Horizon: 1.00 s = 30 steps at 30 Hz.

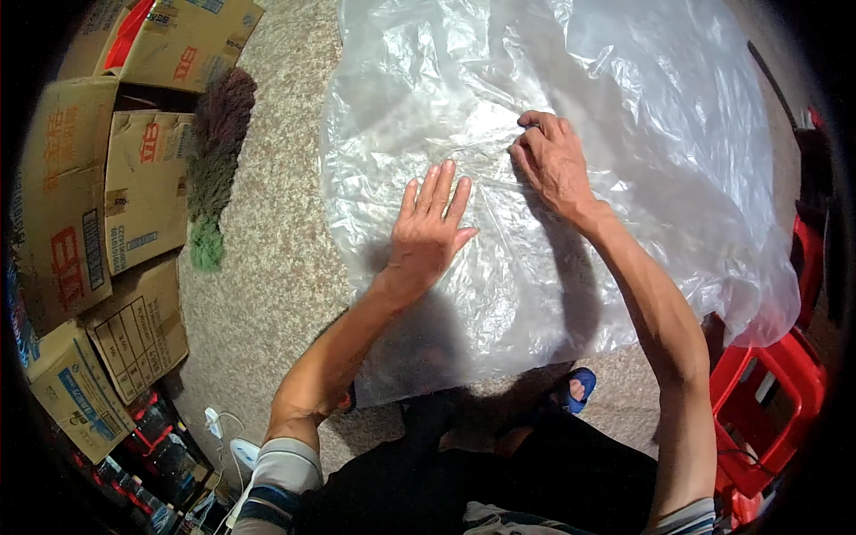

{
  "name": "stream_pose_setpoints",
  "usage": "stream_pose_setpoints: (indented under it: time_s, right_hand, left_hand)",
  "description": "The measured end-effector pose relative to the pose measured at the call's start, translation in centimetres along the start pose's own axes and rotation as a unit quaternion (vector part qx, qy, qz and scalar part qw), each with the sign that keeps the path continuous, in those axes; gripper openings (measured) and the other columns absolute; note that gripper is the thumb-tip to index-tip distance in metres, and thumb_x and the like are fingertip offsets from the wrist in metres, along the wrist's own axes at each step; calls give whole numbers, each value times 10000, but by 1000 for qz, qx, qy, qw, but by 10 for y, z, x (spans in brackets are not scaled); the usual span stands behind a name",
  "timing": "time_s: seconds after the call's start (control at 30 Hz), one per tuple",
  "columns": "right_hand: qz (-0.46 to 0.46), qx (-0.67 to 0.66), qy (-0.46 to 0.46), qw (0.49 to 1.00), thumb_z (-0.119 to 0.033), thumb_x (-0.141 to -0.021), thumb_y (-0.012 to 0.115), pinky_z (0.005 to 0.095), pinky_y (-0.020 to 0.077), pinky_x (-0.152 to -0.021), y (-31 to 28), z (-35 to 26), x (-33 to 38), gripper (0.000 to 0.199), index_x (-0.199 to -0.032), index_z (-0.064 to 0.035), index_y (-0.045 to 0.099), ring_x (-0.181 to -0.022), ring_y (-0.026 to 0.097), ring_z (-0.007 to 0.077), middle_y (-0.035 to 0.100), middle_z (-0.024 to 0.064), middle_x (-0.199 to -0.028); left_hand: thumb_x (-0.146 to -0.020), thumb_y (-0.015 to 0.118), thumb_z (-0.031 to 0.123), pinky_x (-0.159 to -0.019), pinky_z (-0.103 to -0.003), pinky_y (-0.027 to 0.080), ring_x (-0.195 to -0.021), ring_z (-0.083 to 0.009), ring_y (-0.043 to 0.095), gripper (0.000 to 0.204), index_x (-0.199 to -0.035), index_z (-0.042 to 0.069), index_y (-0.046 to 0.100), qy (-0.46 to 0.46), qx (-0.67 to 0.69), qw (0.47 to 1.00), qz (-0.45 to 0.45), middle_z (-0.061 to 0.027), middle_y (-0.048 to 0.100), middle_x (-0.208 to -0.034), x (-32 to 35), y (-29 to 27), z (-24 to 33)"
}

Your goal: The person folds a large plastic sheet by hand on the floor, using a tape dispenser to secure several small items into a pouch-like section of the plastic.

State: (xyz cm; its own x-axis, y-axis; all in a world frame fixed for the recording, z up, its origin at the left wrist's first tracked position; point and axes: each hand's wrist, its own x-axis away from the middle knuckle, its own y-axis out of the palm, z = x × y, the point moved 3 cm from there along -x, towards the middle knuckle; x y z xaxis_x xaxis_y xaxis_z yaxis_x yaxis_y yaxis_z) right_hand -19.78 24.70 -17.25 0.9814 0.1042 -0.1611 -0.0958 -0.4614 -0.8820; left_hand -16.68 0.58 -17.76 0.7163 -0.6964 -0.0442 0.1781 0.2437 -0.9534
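A large, wrinkled sheet of clear plastic film point(624, 259) lies spread out in front of me, shiny and creased. My left hand point(426, 234) rests palm down on its left part, with the fingers stretched and apart. Farther up and to the right, my right hand point(555, 162) has its fingers bent toward the thumb, apparently pinching a fold of the film. Creases run from near these fingertips across the sheet. What lies right under the right fingertips is hidden.
Cardboard boxes point(147, 192) are stacked along the left. Beside them lies a dark, bristly bundle with a green end point(207, 245) on the speckled floor point(267, 294). A red plastic stool point(789, 383) stands at the right. White cables point(223, 437) and a blue sandal point(580, 401) are near me.
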Motion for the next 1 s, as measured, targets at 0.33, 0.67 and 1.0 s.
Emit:
stream_pose_setpoints:
  time_s: [0.33,0.67,1.0]
  right_hand:
    - [-145,-50,-82,985,-341,-1025,595,506,254,-1279,24,-94,46,682,-1580,-4,386,-1568,282,383,324,230,-1667]
    - [-197,-19,-36,979,-483,-1100,443,513,147,-1312,37,-86,50,715,-1652,-52,299,-1612,164,385,201,216,-1730]
    - [-186,30,-52,981,-524,-1078,488,518,147,-1310,39,-91,52,729,-1654,-107,324,-1620,129,376,169,207,-1740]
  left_hand:
    - [-851,828,397,-1236,-559,326,-1561,-369,337,849,-1548,50,491,-6,-24,1000,-8,-206,314,-1700,6,8,-9]
    - [-939,716,215,-1172,-538,390,-1451,-353,498,516,-1392,-14,618,12,-24,999,27,-223,512,-1566,-1,-8,-21]
    - [-1003,669,222,-842,-339,536,-922,-208,690,371,-1213,-82,700,-297,361,883,45,-160,756,-1011,-55,-39,-70]
